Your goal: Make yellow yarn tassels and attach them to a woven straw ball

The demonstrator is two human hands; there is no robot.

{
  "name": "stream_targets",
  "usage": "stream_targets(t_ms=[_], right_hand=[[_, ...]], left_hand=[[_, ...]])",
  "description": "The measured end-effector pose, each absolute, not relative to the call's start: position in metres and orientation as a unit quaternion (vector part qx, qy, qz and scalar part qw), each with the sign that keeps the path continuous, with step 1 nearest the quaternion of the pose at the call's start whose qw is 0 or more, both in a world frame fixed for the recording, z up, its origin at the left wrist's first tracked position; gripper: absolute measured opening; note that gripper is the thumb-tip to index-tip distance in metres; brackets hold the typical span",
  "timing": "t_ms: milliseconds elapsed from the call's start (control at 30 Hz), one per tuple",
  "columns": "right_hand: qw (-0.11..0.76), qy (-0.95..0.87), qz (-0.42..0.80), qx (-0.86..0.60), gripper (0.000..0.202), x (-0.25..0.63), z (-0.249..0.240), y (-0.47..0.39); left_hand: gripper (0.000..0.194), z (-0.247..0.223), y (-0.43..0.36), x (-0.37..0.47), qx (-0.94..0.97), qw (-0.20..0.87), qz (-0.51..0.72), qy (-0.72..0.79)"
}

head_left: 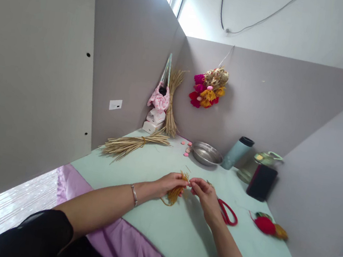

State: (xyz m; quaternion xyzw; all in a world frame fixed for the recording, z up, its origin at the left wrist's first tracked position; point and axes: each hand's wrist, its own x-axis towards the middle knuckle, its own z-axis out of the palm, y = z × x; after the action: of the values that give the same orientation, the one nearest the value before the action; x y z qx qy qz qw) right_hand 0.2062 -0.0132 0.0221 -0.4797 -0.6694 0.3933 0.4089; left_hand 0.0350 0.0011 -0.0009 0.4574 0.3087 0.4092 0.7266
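Observation:
My left hand (170, 185) is closed around a small bundle of mustard-yellow yarn (174, 195), whose loose strands hang below the fingers and poke out above. Close against it, the thumb and fingertips of my right hand (205, 193) are pinched together at the bundle's edge. What they pinch is too small to make out. Red-handled scissors (228, 214) lie on the pale green tabletop (155, 233) beside my right wrist, their blades partly hidden behind that hand.
Tied straw (139, 141) lies at the back left. A metal bowl (206, 154), tumbler (238, 152), green jug (250, 170) and dark phone-like slab (261, 183) stand behind. Red and mustard yarn balls (269, 227) sit right. Yarn flowers (207, 91) hang on the partition.

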Motion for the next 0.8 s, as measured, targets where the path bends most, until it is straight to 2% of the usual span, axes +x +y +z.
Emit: stream_targets(t_ms=[367,600,800], right_hand=[[0.452,-0.611,0.415,-0.500,0.024,0.2067,0.0212,-0.0134],[0.388,-0.638,0.431,-0.507,0.023,0.1992,0.0224,-0.0186],[0.377,-0.647,0.428,-0.506,0.022,0.2005,0.0184,-0.0155]], left_hand=[[0.019,-0.0007,0.0018,0.0369,0.447,0.714,0.431,0.325],[0.017,-0.0041,0.0021,0.0389,0.456,0.700,0.441,0.327],[0.019,-0.0038,0.0012,0.0396,0.462,0.694,0.439,0.334]])
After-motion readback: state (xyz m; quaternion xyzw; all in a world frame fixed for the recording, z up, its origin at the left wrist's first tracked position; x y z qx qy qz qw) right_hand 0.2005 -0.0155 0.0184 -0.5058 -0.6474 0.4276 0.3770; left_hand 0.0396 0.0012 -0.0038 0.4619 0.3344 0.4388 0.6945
